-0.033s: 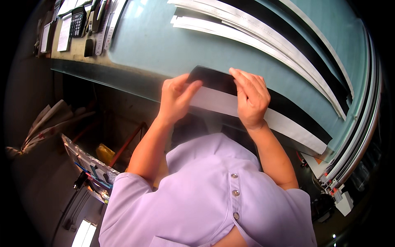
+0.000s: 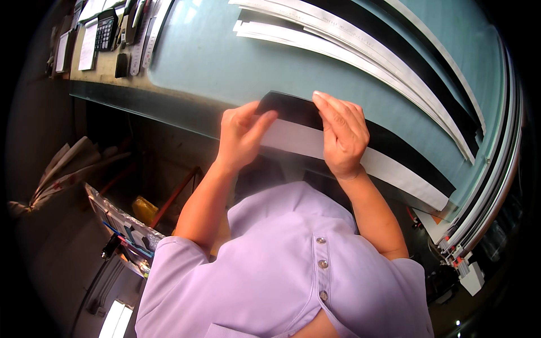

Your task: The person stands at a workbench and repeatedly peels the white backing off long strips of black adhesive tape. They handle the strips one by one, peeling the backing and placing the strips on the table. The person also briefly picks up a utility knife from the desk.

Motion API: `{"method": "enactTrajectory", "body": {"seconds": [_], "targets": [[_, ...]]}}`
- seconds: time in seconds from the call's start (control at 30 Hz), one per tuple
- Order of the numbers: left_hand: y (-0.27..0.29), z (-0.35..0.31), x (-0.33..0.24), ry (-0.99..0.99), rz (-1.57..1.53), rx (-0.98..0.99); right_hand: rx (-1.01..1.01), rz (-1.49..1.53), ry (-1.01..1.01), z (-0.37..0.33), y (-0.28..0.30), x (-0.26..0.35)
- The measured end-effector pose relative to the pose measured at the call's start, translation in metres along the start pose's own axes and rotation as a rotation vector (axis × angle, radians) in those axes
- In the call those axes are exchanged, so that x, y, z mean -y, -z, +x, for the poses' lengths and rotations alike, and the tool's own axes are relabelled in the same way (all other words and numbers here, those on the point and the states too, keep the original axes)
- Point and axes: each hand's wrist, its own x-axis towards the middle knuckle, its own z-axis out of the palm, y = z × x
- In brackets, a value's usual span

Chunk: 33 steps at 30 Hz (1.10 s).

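A long black strip with a white band along its near side (image 2: 394, 147) lies at the near edge of the glass-like tabletop, its left end raised in my hands. My left hand (image 2: 239, 132) pinches that end between thumb and fingers. Further right, my right hand (image 2: 345, 132) is closed on the strip, its fingertips on the far black edge and its thumb tucked behind the fingers. Part of the strip is hidden behind my right hand. Beyond it, several long white strips (image 2: 338, 49) and black strips (image 2: 383, 39) lie across the table.
The pale blue-green tabletop (image 2: 197, 62) has a near edge running past my hands. At the far left are a calculator (image 2: 105, 31), a ruler (image 2: 151, 42) and papers. Metal rails (image 2: 510, 141) line the right side. A rack with tools (image 2: 127, 234) stands low at the left.
My right hand has shifted very slightly to the left along the strip. My left hand looks the same.
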Motion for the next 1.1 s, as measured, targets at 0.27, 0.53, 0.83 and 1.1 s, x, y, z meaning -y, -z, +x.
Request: {"method": "enactTrajectory", "body": {"seconds": [0.27, 0.53, 0.83, 1.1], "targets": [[-0.009, -0.004, -0.015, -0.076, -0.06, -0.062, -0.008, -0.082, 0.082, -0.011, 0.008, 0.008], [-0.013, -0.005, -0.016, -0.044, -0.057, -0.079, 0.001, -0.089, 0.071, -0.012, 0.009, 0.007], [-0.015, -0.005, -0.014, -0.025, -0.059, -0.098, 0.025, -0.11, 0.053, -0.011, 0.007, 0.007], [-0.013, -0.003, -0.014, 0.023, -0.035, -0.097, 0.011, -0.009, -0.007, 0.001, 0.015, 0.012]]}}
